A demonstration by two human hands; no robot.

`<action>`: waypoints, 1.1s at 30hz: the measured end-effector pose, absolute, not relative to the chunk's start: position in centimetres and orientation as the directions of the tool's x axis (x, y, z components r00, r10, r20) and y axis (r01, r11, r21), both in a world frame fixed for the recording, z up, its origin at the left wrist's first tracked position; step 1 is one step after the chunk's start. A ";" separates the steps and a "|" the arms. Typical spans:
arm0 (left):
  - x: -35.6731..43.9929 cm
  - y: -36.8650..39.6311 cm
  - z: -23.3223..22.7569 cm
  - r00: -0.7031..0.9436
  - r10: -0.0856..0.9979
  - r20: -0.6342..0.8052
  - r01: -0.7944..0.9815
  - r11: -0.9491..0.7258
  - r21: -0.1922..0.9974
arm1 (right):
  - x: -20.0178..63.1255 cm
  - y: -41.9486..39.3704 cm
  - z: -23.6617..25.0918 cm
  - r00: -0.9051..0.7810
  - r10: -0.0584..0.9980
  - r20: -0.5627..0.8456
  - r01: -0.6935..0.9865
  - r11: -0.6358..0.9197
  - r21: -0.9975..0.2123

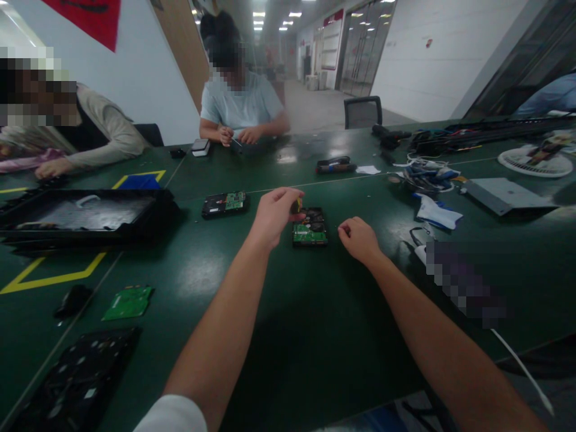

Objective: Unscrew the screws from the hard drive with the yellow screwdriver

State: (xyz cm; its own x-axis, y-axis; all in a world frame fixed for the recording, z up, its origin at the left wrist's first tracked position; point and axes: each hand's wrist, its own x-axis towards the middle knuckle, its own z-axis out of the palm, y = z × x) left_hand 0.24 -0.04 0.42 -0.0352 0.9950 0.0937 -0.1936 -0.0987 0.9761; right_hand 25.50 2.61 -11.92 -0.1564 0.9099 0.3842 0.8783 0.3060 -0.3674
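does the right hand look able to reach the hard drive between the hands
Likely yes: the right hand is just right of the hard drive, and nothing sizeable stands between them; the left hand is over its far left corner.

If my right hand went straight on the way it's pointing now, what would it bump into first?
Most likely the right edge of the hard drive just left of your right hand. The hand's height is hard to judge here, so it might pass above.
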 end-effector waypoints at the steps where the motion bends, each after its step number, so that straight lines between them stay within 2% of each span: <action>1: 0.3 0.0 0.4 -0.036 0.995 0.092 -0.194 -0.097 0.976 | 25.1 2.4 -11.7 -0.158 0.900 0.407 0.868 0.322 -0.377; 5: 0.4 -0.1 0.5 -0.042 0.994 0.097 -0.188 -0.103 0.977 | 22.9 1.1 -10.5 -0.241 0.859 0.452 0.793 0.443 -0.419; 9: 0.3 -0.1 0.5 -0.052 0.993 0.101 -0.177 -0.109 0.978 | 20.5 0.2 -9.6 -0.373 0.828 0.418 0.724 0.542 -0.426; 16: 0.1 -0.2 0.7 -0.050 0.993 0.105 -0.178 -0.112 0.978 | 17.7 0.0 -8.4 -0.496 0.808 0.319 0.753 0.583 -0.306; 20: 0.0 -0.1 0.7 -0.046 0.993 0.107 -0.181 -0.113 0.977 | 16.8 0.2 -8.0 -0.501 0.820 0.275 0.802 0.560 -0.208; 24: -0.2 -0.1 0.8 -0.056 0.993 0.108 -0.180 -0.117 0.977 | 16.7 0.4 -8.1 -0.492 0.829 0.268 0.819 0.544 -0.180; 30: -0.2 -0.2 1.0 -0.059 0.993 0.104 -0.185 -0.113 0.976 | 17.0 0.3 -8.2 -0.502 0.815 0.291 0.784 0.570 -0.245; 33: -0.2 -0.2 1.0 -0.058 0.993 0.107 -0.184 -0.116 0.976 | 17.6 0.3 -8.3 -0.446 0.825 0.347 0.778 0.549 -0.305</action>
State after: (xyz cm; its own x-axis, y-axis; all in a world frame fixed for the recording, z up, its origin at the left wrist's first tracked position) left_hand -0.20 -0.22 1.04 -0.0583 0.9926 0.1066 -0.1838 -0.1156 0.9761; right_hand 17.56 0.32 -8.34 -0.4464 0.8247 0.3472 0.7778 0.5494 -0.3051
